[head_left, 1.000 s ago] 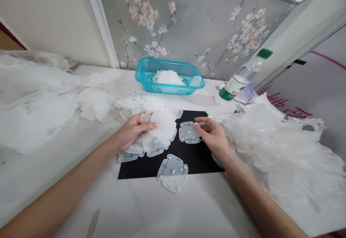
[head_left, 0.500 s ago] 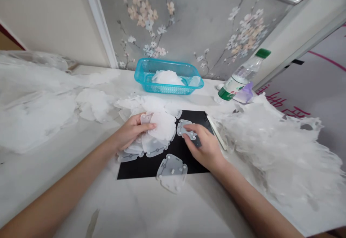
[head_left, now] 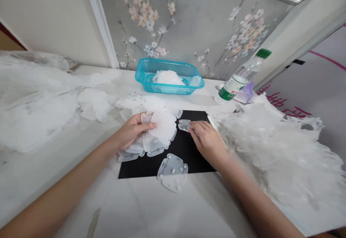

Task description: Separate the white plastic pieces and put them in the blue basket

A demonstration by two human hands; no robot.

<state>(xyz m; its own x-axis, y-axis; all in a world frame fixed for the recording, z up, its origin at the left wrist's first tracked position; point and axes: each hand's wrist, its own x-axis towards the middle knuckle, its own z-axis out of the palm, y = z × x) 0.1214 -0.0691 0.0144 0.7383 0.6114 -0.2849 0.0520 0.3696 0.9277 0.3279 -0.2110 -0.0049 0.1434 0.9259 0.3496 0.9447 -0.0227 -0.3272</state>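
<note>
Where the hands work, left hand: closed on a translucent sheet, holding it firm.
Right hand: fingers flat on a grey moulded plate, seemingly pinning it to the black mat; whether it grasps, unclear.

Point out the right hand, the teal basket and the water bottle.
Right hand (head_left: pixel 207 142): head view, on the back of the hand.
Teal plastic basket (head_left: pixel 169 89): head view, on its front mesh wall.
Water bottle (head_left: pixel 235 85): head view, on its label.

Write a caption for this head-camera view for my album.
Left hand and right hand touch cloudy plastic pieces on a black mat, between heaps of white film, a blue basket behind.
</note>
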